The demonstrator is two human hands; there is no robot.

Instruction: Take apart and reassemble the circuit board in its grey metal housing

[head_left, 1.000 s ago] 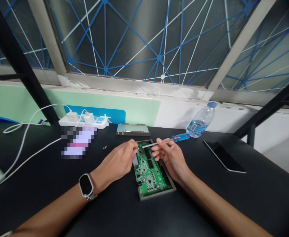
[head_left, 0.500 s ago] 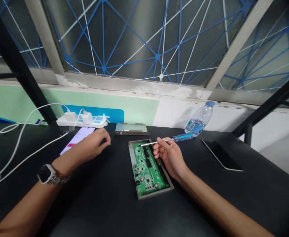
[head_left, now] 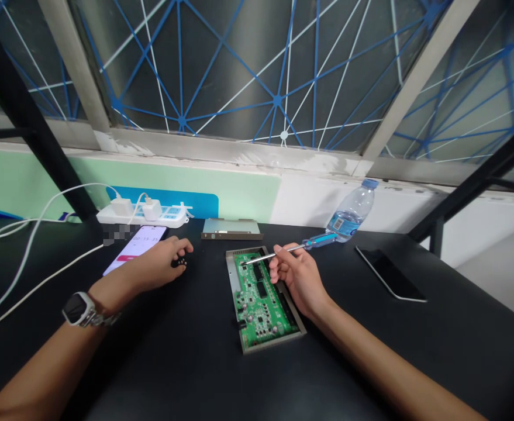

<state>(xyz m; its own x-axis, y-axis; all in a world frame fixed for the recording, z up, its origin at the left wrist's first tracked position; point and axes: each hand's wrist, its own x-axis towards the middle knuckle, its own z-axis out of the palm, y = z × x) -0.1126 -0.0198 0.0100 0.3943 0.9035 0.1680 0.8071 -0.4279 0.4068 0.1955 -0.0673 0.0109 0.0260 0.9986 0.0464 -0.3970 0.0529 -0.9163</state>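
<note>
My right hand grips a screwdriver by its metal shaft, fingers curled beneath. Its clear blue handle points up to the right, toward the bottle. The tip is over the upper left part of a green circuit board; whether it touches cannot be made out. That board sits in a shallow metal case lying on the black table. My left hand rests to the left, fingers bent and thumb apart from them. Several small dark bits, apparently screws, lie between thumb and fingers.
A metal cover plate lies behind the case. A lit phone is partly under my left hand, near a white power strip with cables. On the right are a water bottle and a dark phone.
My left hand has lowered slightly and opened between thumb and forefinger, and the small bits now show there. The screwdriver tip has shifted a little left and down over the board.
</note>
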